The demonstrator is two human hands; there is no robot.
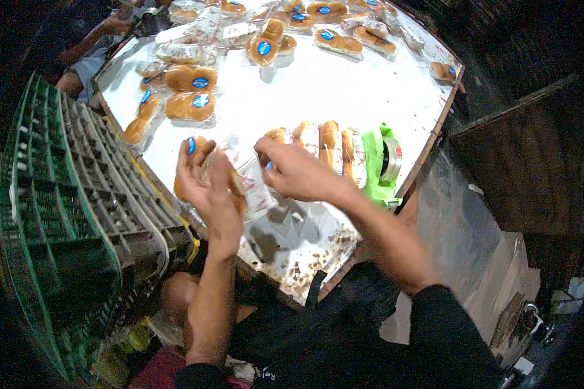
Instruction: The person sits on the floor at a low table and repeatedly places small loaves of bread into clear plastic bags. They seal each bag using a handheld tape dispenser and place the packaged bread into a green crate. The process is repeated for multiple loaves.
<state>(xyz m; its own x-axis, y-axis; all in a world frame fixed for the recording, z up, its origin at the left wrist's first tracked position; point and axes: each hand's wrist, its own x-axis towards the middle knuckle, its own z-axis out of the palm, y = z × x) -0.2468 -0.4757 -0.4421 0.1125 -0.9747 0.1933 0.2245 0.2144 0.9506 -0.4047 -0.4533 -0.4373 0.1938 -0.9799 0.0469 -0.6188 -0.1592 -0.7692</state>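
My left hand (204,185) grips a clear plastic bag of bread buns (194,152) with a blue sticker, held just above the white table (318,91). My right hand (295,172) pinches the crinkled open end of the same bag (250,181) near its middle. Right behind my right hand, a row of wrapped buns (328,146) stands on edge on the table. A green tape dispenser (383,162) sits at the right end of that row, close to the table's edge.
Several bagged bun packs (189,78) with blue stickers are scattered over the far table. Stacked green plastic crates (65,214) stand at my left. Another person's arm (91,39) shows at the far left corner. Crumbs cover the table's near corner (305,259).
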